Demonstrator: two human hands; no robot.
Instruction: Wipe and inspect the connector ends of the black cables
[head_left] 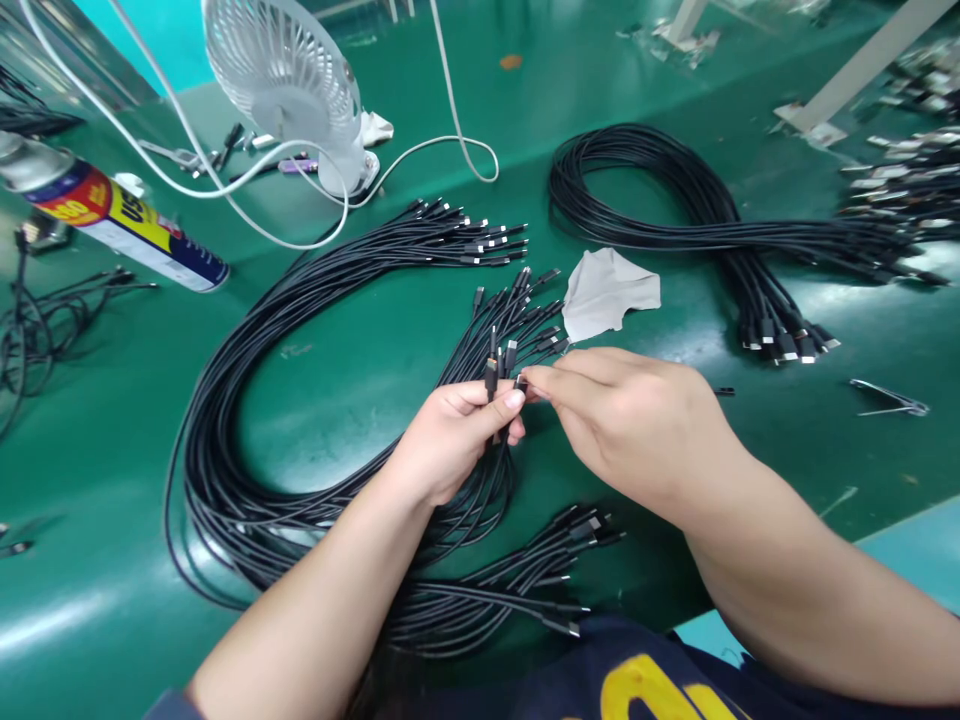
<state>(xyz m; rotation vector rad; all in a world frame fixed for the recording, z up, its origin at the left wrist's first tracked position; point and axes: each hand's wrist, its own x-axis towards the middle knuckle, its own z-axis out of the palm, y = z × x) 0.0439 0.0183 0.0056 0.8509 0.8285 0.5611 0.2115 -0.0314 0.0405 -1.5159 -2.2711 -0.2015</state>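
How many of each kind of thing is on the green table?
Black cable bundles: 3
White fan: 1
Spray can: 1
Grey cloth: 1
Tweezers: 1
Total: 7

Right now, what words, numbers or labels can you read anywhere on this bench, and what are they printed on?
"50": yellow digits, seen upside down, on the label of the spray can lying at the left; this reading is uncertain.
Red band on the same can: print too blurred to read.
Yellow mark on the dark shirt at the bottom edge: cut off, unreadable.
Cables, fan, cloth: no text visible.
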